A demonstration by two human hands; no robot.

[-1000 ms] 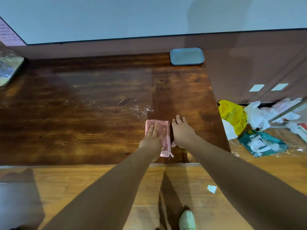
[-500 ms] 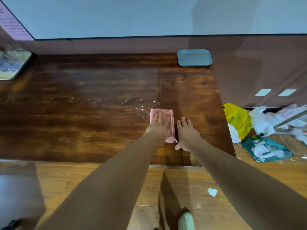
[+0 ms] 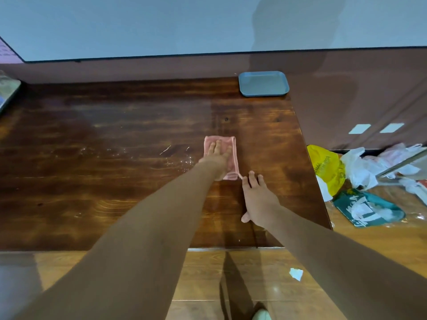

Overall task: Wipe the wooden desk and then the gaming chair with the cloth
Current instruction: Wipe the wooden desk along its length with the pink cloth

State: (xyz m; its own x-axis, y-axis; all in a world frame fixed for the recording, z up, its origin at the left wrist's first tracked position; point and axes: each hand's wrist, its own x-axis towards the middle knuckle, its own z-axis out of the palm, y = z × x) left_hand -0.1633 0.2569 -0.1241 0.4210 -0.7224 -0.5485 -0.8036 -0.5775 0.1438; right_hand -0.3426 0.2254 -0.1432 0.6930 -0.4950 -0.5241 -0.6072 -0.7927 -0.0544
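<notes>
A folded pink cloth (image 3: 233,155) lies on the dark wooden desk (image 3: 115,181), right of centre. My left hand (image 3: 216,158) presses flat on the cloth with fingers spread. My right hand (image 3: 257,199) rests palm-down on the bare desk just right of and nearer than the cloth, fingertips close to its near corner. Pale smears and specks (image 3: 175,155) mark the wood just left of the cloth. No gaming chair is in view.
A blue-grey tray (image 3: 263,83) sits at the desk's far right corner. A tray-like object (image 3: 7,93) shows at the far left edge. Plastic bags and litter (image 3: 360,179) pile on the floor right of the desk. A paper scrap (image 3: 296,273) lies on the floor.
My left hand has pushed the cloth away from me across the desk. My right hand stayed near the front, so the cloth is now farther away than it.
</notes>
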